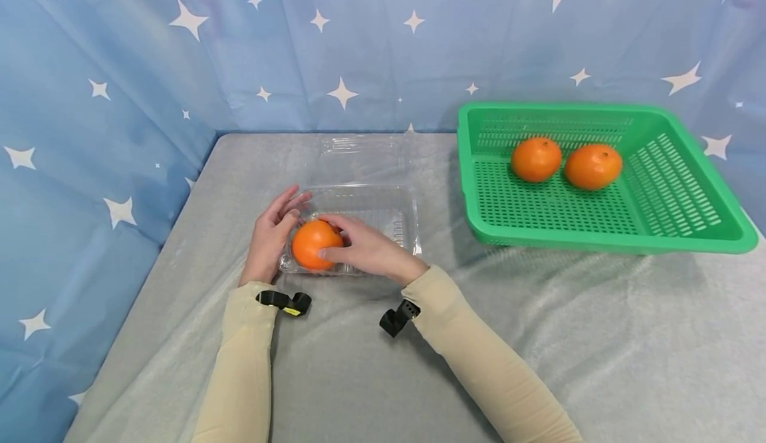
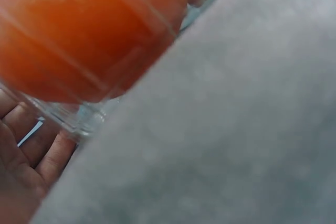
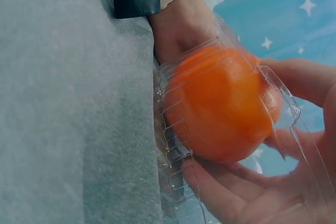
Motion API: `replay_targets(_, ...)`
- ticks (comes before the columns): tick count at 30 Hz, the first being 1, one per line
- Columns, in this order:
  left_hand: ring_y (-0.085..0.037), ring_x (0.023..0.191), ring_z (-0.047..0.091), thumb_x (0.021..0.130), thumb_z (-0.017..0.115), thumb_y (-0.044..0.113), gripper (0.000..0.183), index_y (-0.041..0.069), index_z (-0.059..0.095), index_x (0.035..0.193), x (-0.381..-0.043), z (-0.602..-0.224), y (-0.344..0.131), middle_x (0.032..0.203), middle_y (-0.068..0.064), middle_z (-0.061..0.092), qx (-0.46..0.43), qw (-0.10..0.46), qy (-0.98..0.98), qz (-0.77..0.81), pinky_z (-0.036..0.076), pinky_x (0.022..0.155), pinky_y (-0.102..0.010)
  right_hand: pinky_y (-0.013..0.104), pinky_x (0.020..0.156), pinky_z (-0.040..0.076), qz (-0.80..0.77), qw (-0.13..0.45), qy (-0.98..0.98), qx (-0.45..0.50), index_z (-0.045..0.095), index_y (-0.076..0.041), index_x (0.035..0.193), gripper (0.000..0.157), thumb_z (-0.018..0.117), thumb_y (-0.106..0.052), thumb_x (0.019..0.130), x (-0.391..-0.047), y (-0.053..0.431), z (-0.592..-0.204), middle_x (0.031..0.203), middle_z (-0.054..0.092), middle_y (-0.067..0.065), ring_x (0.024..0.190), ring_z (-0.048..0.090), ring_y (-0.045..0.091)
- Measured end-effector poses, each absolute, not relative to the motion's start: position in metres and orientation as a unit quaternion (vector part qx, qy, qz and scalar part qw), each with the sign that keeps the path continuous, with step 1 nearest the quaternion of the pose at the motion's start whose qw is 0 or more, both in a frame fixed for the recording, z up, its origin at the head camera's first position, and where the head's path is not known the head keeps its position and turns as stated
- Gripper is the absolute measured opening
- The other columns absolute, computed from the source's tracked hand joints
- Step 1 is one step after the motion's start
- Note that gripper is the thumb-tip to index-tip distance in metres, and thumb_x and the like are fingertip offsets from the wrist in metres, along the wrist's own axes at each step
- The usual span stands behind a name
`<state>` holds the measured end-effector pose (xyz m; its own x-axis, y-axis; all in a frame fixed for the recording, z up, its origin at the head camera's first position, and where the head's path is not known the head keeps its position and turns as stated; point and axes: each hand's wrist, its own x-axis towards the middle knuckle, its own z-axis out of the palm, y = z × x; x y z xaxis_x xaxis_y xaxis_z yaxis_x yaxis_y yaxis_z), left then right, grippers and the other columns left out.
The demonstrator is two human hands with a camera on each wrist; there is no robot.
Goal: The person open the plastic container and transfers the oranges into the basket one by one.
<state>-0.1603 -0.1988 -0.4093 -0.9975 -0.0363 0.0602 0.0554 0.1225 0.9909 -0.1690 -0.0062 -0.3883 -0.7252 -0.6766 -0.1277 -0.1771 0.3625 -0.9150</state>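
In the head view, my right hand (image 1: 371, 247) grips an orange (image 1: 315, 245), with the thumb on its near side and the fingers behind it. The fruit is at the left end of a clear plastic clamshell box (image 1: 417, 220), whose lid (image 1: 365, 153) lies folded back behind it. My left hand (image 1: 272, 233) is at the box's left side, fingers loosely extended along it and thumb by the rim. The left wrist view shows its spread fingers (image 2: 50, 148) beside the clear wall. Through the plastic, the right wrist view shows the orange (image 3: 220, 106) within my right hand (image 3: 310, 140).
To the right stands a green slotted basket (image 1: 604, 240) holding two more oranges (image 1: 536, 159). Grey cloth (image 1: 335, 363) covers the table. Behind and to the left hangs a blue curtain (image 1: 383, 50) with white stars.
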Motion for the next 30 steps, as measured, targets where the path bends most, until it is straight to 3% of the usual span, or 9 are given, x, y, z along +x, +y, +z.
replay_targets(5, -0.020, 0.113, 0.046, 0.093, 0.046, 0.018, 0.042, 0.028, 0.041, 0.133, -0.164, -0.418, -0.203, 0.126, 0.000, 0.051, -0.004, 0.038, -0.750, -0.660, 0.035, 0.094, -0.038, 0.031, 0.087, 0.042, -0.486, 0.251, 0.793, -0.267, 0.030, -0.021, 0.139, 0.066, 0.060, -0.038, 0.083, -0.168, -0.006, -0.388, 0.127, 0.039, -0.002, 0.105, 0.045, 0.011)
replay_targets(12, -0.019, 0.110, 0.048, 0.093, 0.045, 0.020, 0.044, 0.024, 0.038, 0.136, -0.169, -0.430, -0.206, 0.125, 0.005, 0.052, -0.002, 0.045, -0.756, -0.653, 0.034, 0.095, -0.040, 0.033, 0.087, 0.042, -0.466, 0.245, 0.812, -0.251, 0.030, -0.021, 0.139, 0.068, 0.059, -0.044, 0.082, -0.167, -0.006, -0.388, 0.129, 0.036, 0.001, 0.106, 0.044, 0.012)
replay_targets(25, -0.021, 0.114, 0.046, 0.093, 0.044, 0.018, 0.042, 0.028, 0.041, 0.133, -0.164, -0.419, -0.203, 0.127, -0.001, 0.051, -0.004, 0.039, -0.751, -0.659, 0.035, 0.095, -0.040, 0.029, 0.084, 0.044, -0.470, 0.229, 0.813, -0.257, 0.033, -0.020, 0.137, 0.068, 0.063, -0.041, 0.079, -0.166, -0.006, -0.389, 0.126, 0.038, 0.000, 0.103, 0.045, 0.011)
replay_targets(30, -0.024, 0.115, 0.045, 0.093, 0.043, 0.014, 0.043, 0.024, 0.040, 0.134, -0.160, -0.410, -0.198, 0.128, -0.006, 0.050, -0.004, 0.039, -0.748, -0.662, 0.034, 0.095, -0.042, 0.031, 0.085, 0.043, -0.456, 0.231, 0.819, -0.261, 0.032, -0.024, 0.138, 0.070, 0.063, -0.042, 0.078, -0.166, -0.004, -0.388, 0.127, 0.036, 0.000, 0.103, 0.045, 0.012)
